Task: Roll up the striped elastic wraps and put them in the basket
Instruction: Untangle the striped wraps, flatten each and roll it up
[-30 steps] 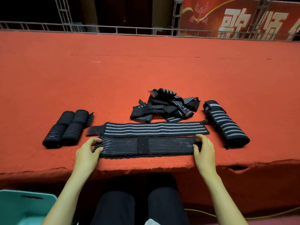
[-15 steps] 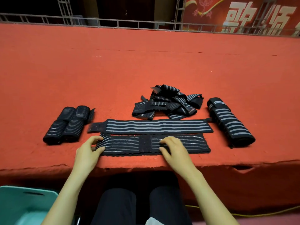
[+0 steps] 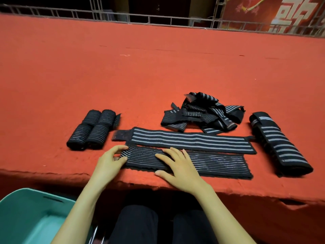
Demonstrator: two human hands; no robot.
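left hand [image 3: 109,162]: fingers pinch the near wrap [image 3: 216,163] at its left end | right hand [image 3: 181,167]: fingers spread flat mid-wrap | long axis runs rightward from fingers along table [image 3: 158,67] edge | left hand likely starts the roll

Even overhead light, dark background, wide-angle edge bending

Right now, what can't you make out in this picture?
- Basket: head view, cut by the left and bottom edges; the left arm covers its right side.
- Near wrap: its middle lies under the right hand; the left hand hides part of its left end.
- Pile: too tangled to count the wraps.
- Banner: cut off by the top and right edges.
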